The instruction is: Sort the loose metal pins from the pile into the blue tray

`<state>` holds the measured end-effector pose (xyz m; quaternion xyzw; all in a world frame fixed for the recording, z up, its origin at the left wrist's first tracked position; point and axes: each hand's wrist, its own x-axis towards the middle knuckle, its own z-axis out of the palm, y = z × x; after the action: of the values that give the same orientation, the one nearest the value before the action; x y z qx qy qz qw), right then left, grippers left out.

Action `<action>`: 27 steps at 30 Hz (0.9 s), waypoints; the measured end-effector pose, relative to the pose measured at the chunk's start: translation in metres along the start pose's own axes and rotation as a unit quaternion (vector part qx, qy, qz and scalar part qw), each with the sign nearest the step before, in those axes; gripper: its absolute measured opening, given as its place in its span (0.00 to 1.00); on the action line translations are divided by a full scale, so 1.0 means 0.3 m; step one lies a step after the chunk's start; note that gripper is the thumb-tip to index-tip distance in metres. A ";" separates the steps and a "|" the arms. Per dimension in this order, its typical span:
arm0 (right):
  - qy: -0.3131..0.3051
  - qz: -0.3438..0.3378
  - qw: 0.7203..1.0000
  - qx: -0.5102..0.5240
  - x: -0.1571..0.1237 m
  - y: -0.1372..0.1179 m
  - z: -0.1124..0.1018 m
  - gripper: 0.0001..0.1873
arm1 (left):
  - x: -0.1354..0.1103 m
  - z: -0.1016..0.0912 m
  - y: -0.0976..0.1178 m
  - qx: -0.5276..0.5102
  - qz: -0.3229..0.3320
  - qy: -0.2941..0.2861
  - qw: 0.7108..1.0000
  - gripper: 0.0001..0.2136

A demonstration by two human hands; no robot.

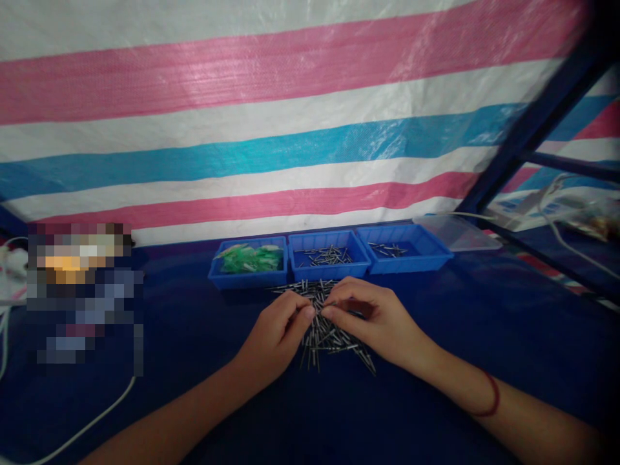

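A loose pile of thin metal rods (334, 339), silver and dark grey, lies on the dark blue table top in front of me. Over the pile my left hand (285, 323) is closed, thumb pressed to the bent forefinger. My right hand (375, 316) faces it from the other side, its thumb and fingertips pinched together. Only a small gap separates the two sets of fingertips. Whatever they pinch is too small to tell apart from the rods beneath. A dark red band (491, 394) circles my right forearm.
Behind the pile stand three blue trays in a row: the left tray (247, 279) contains green plastic packets (252, 258), the middle tray (332, 270) and right tray (411, 261) contain similar rods. A clear plastic lid (458, 234) lies at right. White cable (104, 413) crosses the left side.
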<state>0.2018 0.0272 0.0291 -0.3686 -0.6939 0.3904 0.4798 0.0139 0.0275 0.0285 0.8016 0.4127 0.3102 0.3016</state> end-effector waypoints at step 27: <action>-0.003 -0.077 0.987 -0.139 0.002 0.008 -0.005 0.02 | -0.006 -0.010 -0.014 0.027 0.058 0.073 0.995 0.03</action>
<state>0.2034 0.0290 0.0276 -0.3755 -0.7694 0.2534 0.4504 0.0089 0.0287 0.0267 0.8071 0.3946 0.3740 0.2302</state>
